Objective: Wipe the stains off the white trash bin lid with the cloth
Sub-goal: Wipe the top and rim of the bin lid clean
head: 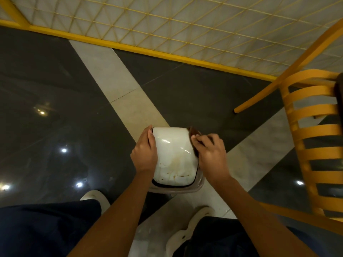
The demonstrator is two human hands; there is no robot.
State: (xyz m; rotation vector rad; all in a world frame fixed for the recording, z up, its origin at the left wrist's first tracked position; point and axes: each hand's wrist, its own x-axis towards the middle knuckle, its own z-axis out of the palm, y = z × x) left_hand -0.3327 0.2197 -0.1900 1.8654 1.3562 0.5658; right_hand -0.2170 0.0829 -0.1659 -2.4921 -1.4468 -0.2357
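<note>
Head view: left grip clasps the stained white bin lid by its edge, right grip pinches a dark brown cloth against it, yellow slatted chair near on the right.

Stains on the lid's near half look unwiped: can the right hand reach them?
Probably yes: the right hand holds the cloth at the right edge of the lid, the stains lie bare beside it; the left hand grips the left edge.

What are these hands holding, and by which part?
The left hand grips the white lid by its left edge; the right hand holds the brown cloth at its right edge.
</note>
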